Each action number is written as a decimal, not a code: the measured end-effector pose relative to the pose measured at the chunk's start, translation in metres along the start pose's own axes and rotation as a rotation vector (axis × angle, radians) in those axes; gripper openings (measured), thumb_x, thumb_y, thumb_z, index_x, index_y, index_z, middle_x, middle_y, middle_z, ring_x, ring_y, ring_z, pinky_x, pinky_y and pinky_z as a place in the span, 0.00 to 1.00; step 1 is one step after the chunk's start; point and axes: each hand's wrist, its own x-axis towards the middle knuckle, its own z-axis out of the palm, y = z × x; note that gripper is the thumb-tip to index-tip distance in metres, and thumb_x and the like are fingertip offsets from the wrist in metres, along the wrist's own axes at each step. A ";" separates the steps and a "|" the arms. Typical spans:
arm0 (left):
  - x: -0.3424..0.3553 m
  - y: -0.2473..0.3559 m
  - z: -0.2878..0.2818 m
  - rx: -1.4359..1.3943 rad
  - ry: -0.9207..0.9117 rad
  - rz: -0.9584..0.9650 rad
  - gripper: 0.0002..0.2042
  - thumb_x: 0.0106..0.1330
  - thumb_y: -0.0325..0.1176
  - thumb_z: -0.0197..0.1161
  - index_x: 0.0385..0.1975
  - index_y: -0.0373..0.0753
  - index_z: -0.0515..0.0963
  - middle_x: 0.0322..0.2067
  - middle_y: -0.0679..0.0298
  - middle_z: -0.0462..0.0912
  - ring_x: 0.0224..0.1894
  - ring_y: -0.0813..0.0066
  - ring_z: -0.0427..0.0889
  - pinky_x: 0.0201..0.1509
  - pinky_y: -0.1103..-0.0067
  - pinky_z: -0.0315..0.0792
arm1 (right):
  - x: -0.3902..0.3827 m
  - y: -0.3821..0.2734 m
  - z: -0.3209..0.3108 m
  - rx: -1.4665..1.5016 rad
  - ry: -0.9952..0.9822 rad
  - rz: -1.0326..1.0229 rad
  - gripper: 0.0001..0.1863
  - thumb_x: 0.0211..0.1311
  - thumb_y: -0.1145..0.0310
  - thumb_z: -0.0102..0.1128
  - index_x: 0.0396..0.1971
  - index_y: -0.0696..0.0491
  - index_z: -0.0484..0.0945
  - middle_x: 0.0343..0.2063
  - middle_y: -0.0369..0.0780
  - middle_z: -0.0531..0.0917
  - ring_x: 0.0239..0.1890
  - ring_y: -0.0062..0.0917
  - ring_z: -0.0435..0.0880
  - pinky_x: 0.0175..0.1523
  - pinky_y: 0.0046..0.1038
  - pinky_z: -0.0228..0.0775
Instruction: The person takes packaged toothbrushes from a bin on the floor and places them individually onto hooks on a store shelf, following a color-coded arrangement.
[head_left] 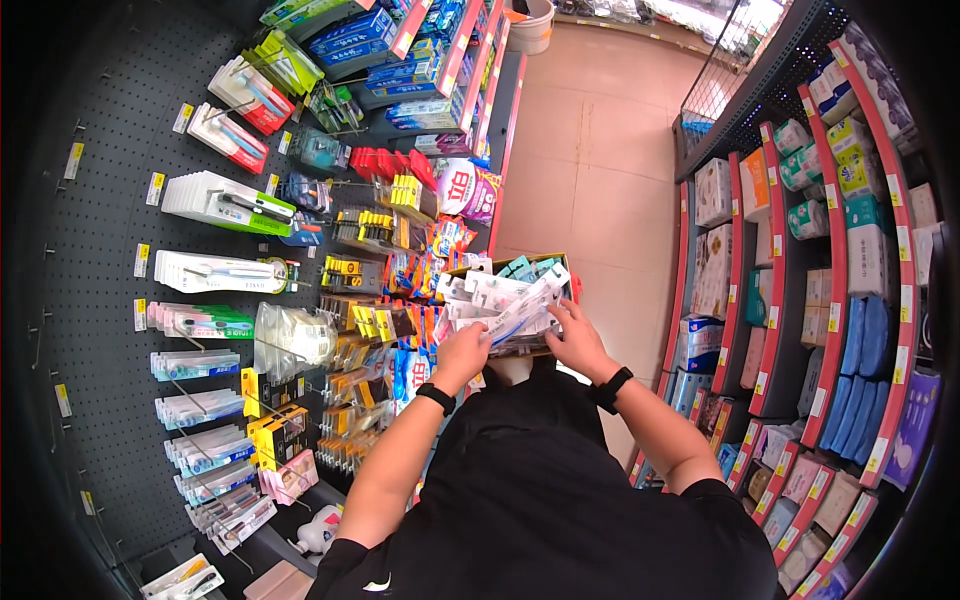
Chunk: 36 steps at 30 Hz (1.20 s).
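Note:
Both my hands are at a cardboard box filled with packaged toothbrushes, in front of my body. A white toothbrush pack with a blue stripe lies slantwise on top of the pile. My left hand grips its lower left end, the fingers partly hidden by the pack. My right hand has its fingers bent over the upper right end of the same pack. Teal-topped packs show at the far side of the box, and other white packs lie beneath and to the left.
On the left, a dark pegboard carries hooks with hanging toothbrush packs. Toothpaste boxes fill shelves at the far left. Bagged goods stand close beside the box. Red-edged shelves line the right side of the tiled aisle.

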 end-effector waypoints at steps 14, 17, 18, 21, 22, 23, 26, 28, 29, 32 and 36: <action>-0.028 -0.008 0.010 -0.095 0.172 0.190 0.16 0.67 0.35 0.62 0.54 0.45 0.76 0.47 0.57 0.80 0.42 0.51 0.84 0.43 0.61 0.79 | 0.001 0.006 0.008 -0.003 0.024 -0.031 0.31 0.61 0.65 0.63 0.65 0.53 0.70 0.66 0.53 0.68 0.66 0.51 0.71 0.69 0.43 0.67; -0.036 0.002 -0.002 -0.222 0.165 0.155 0.15 0.67 0.34 0.62 0.53 0.43 0.78 0.46 0.58 0.80 0.39 0.55 0.85 0.42 0.64 0.79 | 0.001 0.001 0.002 -0.040 0.031 0.013 0.30 0.61 0.63 0.64 0.64 0.52 0.72 0.66 0.51 0.69 0.66 0.50 0.71 0.68 0.43 0.67; -0.038 0.005 -0.008 -0.324 0.149 0.106 0.14 0.67 0.33 0.63 0.52 0.42 0.79 0.45 0.58 0.81 0.37 0.58 0.85 0.41 0.67 0.79 | 0.000 -0.005 -0.003 -0.084 0.033 0.044 0.31 0.60 0.63 0.65 0.64 0.52 0.72 0.66 0.51 0.69 0.65 0.49 0.71 0.67 0.44 0.68; -0.060 0.000 -0.028 -0.431 0.237 0.036 0.12 0.68 0.31 0.63 0.49 0.40 0.81 0.44 0.59 0.83 0.34 0.64 0.85 0.38 0.72 0.78 | 0.000 -0.029 -0.017 -0.315 0.157 -0.090 0.30 0.59 0.64 0.65 0.63 0.53 0.73 0.64 0.52 0.70 0.60 0.49 0.75 0.62 0.42 0.70; -0.065 -0.009 -0.025 -0.576 0.295 0.050 0.10 0.70 0.30 0.63 0.48 0.38 0.82 0.41 0.58 0.85 0.32 0.68 0.84 0.37 0.75 0.77 | 0.002 -0.031 -0.016 -0.317 0.147 -0.102 0.30 0.59 0.64 0.65 0.63 0.53 0.73 0.64 0.52 0.70 0.60 0.49 0.75 0.62 0.42 0.70; -0.075 -0.017 -0.026 -0.578 0.310 0.036 0.10 0.70 0.30 0.63 0.48 0.38 0.82 0.41 0.58 0.85 0.32 0.68 0.84 0.37 0.75 0.77 | 0.004 -0.032 -0.016 -0.275 0.201 -0.168 0.28 0.60 0.65 0.65 0.61 0.53 0.74 0.62 0.52 0.73 0.58 0.49 0.75 0.62 0.42 0.70; -0.110 -0.029 -0.033 -0.721 0.284 -0.200 0.09 0.71 0.30 0.62 0.46 0.37 0.83 0.34 0.63 0.85 0.31 0.79 0.80 0.38 0.78 0.76 | 0.010 -0.041 -0.014 -0.092 0.152 -0.262 0.22 0.61 0.68 0.64 0.56 0.53 0.77 0.55 0.50 0.78 0.55 0.47 0.78 0.58 0.41 0.71; -0.135 -0.043 -0.023 -0.817 0.349 -0.225 0.09 0.72 0.31 0.62 0.47 0.38 0.83 0.35 0.68 0.85 0.33 0.84 0.79 0.38 0.81 0.75 | 0.012 -0.056 -0.009 0.112 0.011 -0.257 0.16 0.63 0.70 0.63 0.50 0.56 0.81 0.46 0.49 0.83 0.49 0.44 0.82 0.52 0.40 0.75; -0.145 -0.047 -0.020 -0.846 0.366 -0.253 0.09 0.73 0.31 0.61 0.48 0.38 0.83 0.34 0.69 0.84 0.33 0.85 0.79 0.38 0.82 0.74 | 0.010 -0.063 -0.005 0.186 -0.039 -0.260 0.12 0.64 0.72 0.63 0.47 0.57 0.82 0.41 0.49 0.85 0.45 0.42 0.84 0.47 0.39 0.77; -0.174 -0.045 -0.026 -0.950 0.418 -0.345 0.10 0.74 0.32 0.61 0.50 0.37 0.81 0.34 0.71 0.83 0.33 0.85 0.79 0.38 0.82 0.75 | 0.007 -0.087 0.006 0.212 -0.121 -0.348 0.10 0.69 0.68 0.62 0.42 0.58 0.84 0.31 0.44 0.86 0.31 0.31 0.84 0.38 0.31 0.75; -0.206 -0.055 -0.032 -1.025 0.591 -0.308 0.09 0.75 0.32 0.60 0.49 0.36 0.80 0.33 0.71 0.82 0.33 0.85 0.79 0.37 0.82 0.75 | 0.003 -0.129 0.021 0.243 -0.326 -0.442 0.11 0.71 0.68 0.59 0.42 0.59 0.85 0.34 0.47 0.87 0.36 0.31 0.87 0.42 0.30 0.76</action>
